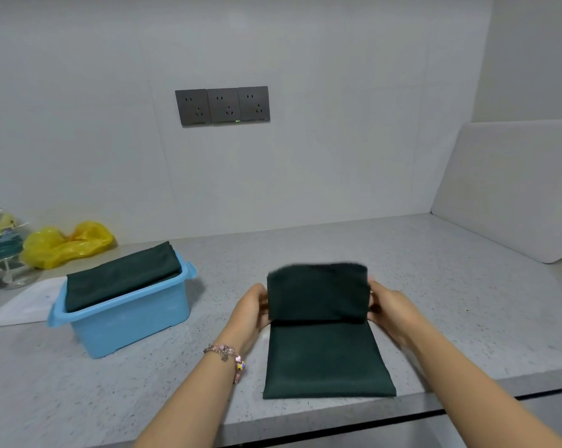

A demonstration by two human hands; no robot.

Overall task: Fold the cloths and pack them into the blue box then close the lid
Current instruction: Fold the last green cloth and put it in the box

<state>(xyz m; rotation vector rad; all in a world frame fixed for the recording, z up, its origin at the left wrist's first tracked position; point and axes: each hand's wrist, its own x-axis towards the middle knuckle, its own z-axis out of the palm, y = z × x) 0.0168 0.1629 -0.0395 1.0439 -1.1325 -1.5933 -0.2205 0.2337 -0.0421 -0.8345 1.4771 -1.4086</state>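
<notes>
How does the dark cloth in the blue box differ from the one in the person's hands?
The cloth in the box lies fully folded and untouched, sticking up above the blue box; the cloth on the counter is only half folded, its far half lifted by the left hand and right hand. Both are dark green.

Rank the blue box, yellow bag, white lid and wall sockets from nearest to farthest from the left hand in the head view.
From the left hand:
1. Blue box, just to its left.
2. White lid, behind the box, farther left.
3. Yellow bag, far left by the wall.
4. Wall sockets, up on the back wall.
</notes>
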